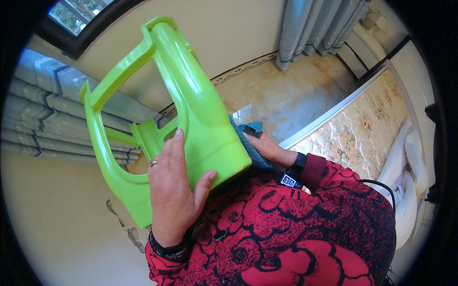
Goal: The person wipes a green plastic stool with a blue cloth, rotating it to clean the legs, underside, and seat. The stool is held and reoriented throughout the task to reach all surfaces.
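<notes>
A bright green moulded plastic stool (pixel 204 103) is tilted in front of my body, its legs pointing up and away and its seat end towards my torso. My left hand (pixel 175 186) holds it from the near side, fingers stretched along the panel beside a large side opening and thumb spread near the lower edge. A gold-coloured ring is on one finger. At the stool's right side, my right hand (pixel 266 146) grips a blue cloth (pixel 256 153) that is bunched against the green panel. The stool hides part of the cloth, and the seat's face cannot be seen.
On the right is a bed with a floral mattress (pixel 343 143) and white bedding (pixel 400 186). Grey-blue curtains (pixel 307 28) hang at the back, and others (pixel 53 118) at left below a dark-framed window (pixel 80 21). Glossy tiled floor (pixel 264 93) lies beyond the stool.
</notes>
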The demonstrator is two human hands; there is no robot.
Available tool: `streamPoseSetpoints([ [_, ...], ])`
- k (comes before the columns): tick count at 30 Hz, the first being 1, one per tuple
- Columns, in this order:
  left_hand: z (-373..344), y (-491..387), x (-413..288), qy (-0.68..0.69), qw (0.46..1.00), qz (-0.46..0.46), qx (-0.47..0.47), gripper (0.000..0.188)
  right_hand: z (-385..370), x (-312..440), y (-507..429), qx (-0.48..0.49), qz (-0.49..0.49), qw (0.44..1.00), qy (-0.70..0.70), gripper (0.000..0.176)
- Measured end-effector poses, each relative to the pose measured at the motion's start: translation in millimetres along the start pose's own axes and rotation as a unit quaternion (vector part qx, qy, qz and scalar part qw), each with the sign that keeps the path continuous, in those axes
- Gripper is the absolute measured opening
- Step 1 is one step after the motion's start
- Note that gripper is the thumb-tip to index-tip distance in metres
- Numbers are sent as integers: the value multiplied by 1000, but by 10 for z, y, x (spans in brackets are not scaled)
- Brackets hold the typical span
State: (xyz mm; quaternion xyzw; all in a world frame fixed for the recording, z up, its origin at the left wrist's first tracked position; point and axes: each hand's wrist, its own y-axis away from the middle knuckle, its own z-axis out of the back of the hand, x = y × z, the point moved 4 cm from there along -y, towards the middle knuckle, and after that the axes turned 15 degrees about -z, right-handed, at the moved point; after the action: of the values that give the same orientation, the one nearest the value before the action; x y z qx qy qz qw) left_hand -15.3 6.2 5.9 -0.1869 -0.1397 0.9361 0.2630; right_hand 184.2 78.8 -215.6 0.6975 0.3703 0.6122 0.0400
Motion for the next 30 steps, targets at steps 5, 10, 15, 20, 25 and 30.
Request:
streamPoseSetpoints([
  [5,-2,0,6,-7,1000,-4,0,77,-106,434,347,-28,74,996,-29,33],
  [10,-6,3,-17,-41,999,-10,9,70,-252,998,734,55,238,969,-44,29],
  [15,6,15,-23,5,999,6,33,55,-432,1274,899,7,429,890,156,24],
  [20,5,9,-72,-26,999,-12,16,51,-262,769,594,-14,267,961,77,20],
  [25,-7,-5,-86,-35,999,-18,9,52,-116,-25,32,-60,262,963,3,30],
  [30,-5,-5,-110,-27,999,-15,13,52,148,-615,-442,-52,74,995,-30,29],
])
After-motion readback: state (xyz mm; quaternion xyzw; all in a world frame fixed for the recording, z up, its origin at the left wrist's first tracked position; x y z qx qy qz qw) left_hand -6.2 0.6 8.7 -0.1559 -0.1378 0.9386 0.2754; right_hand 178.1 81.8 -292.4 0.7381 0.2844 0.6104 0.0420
